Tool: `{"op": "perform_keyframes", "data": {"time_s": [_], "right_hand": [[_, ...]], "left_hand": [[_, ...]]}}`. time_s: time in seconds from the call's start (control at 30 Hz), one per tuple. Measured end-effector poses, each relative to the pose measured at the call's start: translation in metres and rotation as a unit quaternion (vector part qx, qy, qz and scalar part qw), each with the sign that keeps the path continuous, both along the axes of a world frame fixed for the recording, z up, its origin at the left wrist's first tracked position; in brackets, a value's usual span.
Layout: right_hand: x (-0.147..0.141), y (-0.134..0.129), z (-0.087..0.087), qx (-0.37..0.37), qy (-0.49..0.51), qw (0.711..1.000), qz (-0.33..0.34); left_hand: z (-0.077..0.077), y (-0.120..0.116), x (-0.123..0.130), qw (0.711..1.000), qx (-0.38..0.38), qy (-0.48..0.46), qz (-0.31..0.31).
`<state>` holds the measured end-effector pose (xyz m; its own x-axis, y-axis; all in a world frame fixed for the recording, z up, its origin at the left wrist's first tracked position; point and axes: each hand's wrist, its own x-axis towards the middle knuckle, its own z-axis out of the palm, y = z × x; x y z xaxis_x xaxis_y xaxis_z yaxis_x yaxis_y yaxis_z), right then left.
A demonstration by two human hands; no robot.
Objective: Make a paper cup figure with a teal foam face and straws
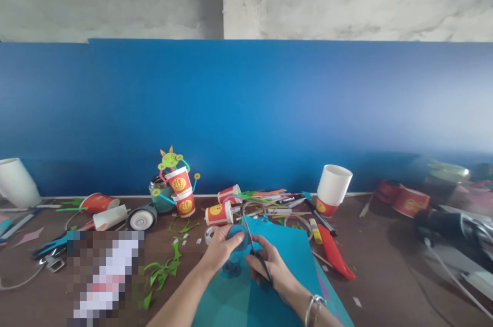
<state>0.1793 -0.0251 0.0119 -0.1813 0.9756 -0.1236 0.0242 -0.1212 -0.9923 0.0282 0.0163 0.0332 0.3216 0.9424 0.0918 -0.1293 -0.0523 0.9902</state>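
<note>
Apparent trimming: blue disc (235,231) pinched by left hand (219,249), scissors (264,267) gripped by right hand (278,267). Steady disc support is seemingly required.

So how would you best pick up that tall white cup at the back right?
I'd wrap the fingers around the white cup's upper wall, just under the rim, coming from the right: it stands upright and narrows downward, and the pens lie on its left.

Soft daylight evenly lit the view, with pale glare at right, blur toward the edges and wide-angle stretching.
</note>
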Motion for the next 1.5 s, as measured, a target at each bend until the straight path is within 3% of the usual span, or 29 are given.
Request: {"op": "perform_keyframes", "data": {"time_s": [0.37, 0.63, 1.5], "right_hand": [[0.003, 0.002, -0.005, 0.006, -0.028, 1.0, 0.011], [0.002, 0.001, 0.0, -0.007, -0.018, 1.0, 0.012], [0.002, -0.002, 0.01, -0.016, -0.032, 0.998, 0.054]], "left_hand": [[0.0, 0.002, -0.006, 0.999, -0.021, -0.005, -0.025], [-0.007, 0.003, -0.002, 1.0, -0.016, -0.008, 0.007], [0.001, 0.007, -0.017, 0.995, 0.009, 0.055, -0.083]]}}
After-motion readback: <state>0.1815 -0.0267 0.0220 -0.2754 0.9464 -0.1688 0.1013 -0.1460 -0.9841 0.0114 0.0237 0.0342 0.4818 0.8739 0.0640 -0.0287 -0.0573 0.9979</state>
